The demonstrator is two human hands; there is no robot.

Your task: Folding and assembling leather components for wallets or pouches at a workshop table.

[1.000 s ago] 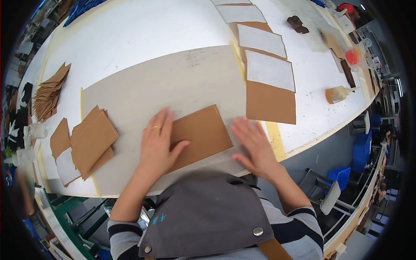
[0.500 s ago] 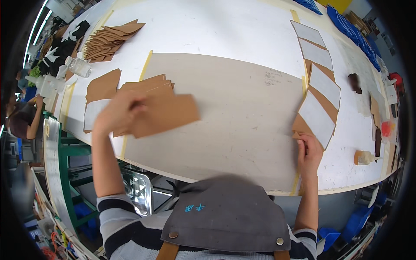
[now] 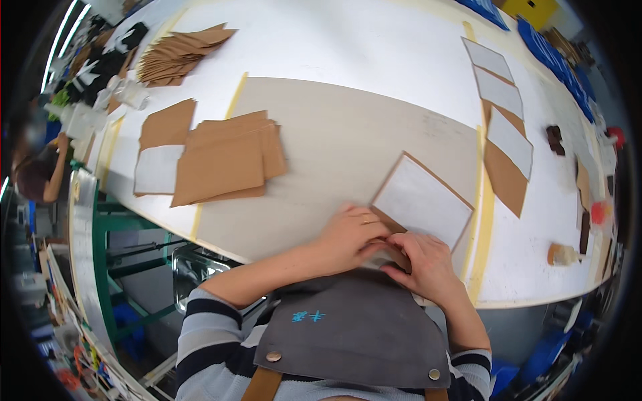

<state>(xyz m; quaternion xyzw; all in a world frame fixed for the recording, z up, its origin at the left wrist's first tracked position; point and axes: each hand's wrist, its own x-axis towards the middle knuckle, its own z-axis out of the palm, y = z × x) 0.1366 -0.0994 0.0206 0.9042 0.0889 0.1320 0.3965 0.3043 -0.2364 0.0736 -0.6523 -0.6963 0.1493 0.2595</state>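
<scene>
A brown leather-like piece with a white facing (image 3: 424, 200) lies tilted on the grey board, close to the table's front edge. Both hands meet at its near edge: my left hand (image 3: 354, 234) is closed with its fingers pinching the brown border, and my right hand (image 3: 424, 264) grips the same edge just to the right. The fingertips partly cover that edge, so its fold or shape is hard to make out. To the left rests a stack of plain brown pieces (image 3: 224, 164), overlapping a brown-and-white piece (image 3: 159, 167).
More white-faced pieces (image 3: 505, 137) overlap in a row along the right. A fanned brown pile (image 3: 180, 57) lies far left, near a clear bottle (image 3: 134, 93). At the right stands an amber bottle (image 3: 562, 254). Another person (image 3: 40, 170) is beyond the left edge.
My left hand has left the brown stack, where its piece now lies, and moved right. My right hand has brought the nearest white-faced piece leftward from the row onto the grey board.
</scene>
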